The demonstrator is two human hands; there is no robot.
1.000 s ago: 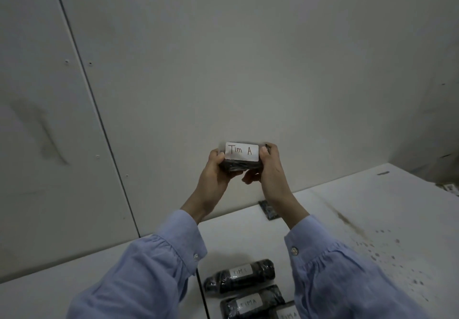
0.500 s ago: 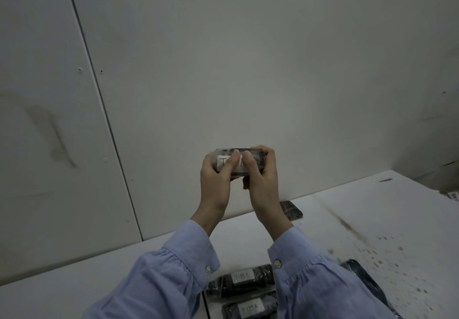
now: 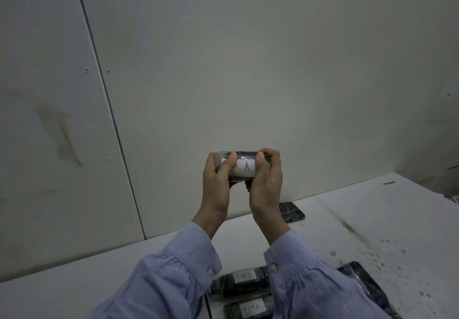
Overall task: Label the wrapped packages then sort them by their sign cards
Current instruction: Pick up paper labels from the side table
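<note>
Head view, nearest me: two dark wrapped packages lay on the table (image 3: 372,219), the TIMA package (image 3: 250,308) and the TIM C package (image 3: 242,282), both partly hidden by sleeves. Above the table, the left hand (image 3: 216,182) and right hand (image 3: 267,182) gripped the held package (image 3: 244,155), dark and shiny, thumbs pressed on its white label (image 3: 244,168). I could read only "A"; the left thumb covered the rest. Farther back, a dark packet (image 3: 290,212) lay near the wall.

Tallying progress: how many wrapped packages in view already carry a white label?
3. The held package, gripped by left hand and right hand; the TIM C package and TIM A package on the table between the sleeves. More may hide beneath the sleeves.
</note>
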